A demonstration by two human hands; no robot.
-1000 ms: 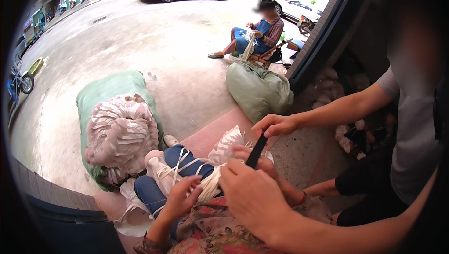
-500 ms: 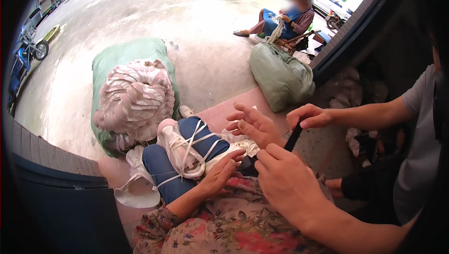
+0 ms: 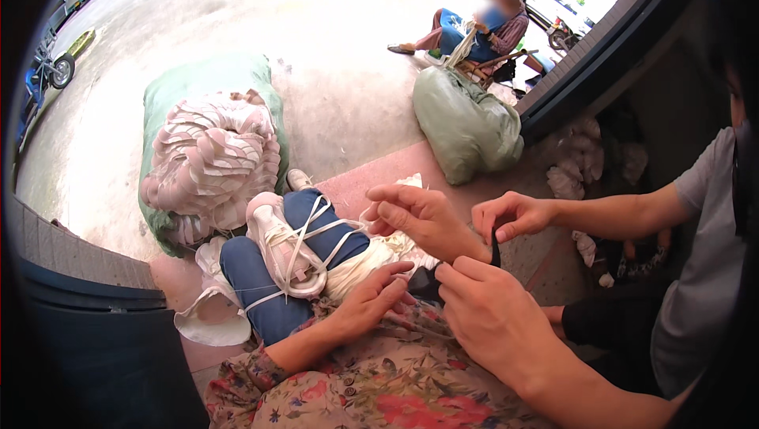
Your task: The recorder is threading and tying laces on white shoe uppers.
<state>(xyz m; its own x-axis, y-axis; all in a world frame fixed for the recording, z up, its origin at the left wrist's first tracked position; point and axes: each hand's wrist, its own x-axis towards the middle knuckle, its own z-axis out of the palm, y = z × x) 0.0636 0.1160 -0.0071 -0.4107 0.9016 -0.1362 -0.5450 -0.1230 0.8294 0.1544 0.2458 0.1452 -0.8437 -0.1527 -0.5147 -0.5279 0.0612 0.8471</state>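
Pavement (image 3: 340, 30), wearer's hands (image 3: 373, 302) apart, fingers (image 3: 393, 194) bent

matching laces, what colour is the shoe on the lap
The shoe is pale pink and white, best in head view.

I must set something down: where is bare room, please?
Free: concrete between the green sack and the olive bag. Crowded: the lap, with a shoe, and around the right hand, where another person's hands hold a black strap.

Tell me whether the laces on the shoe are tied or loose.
Loose: the laces trail in slack loops off the shoe and across the blue trousers, and no bow shows.
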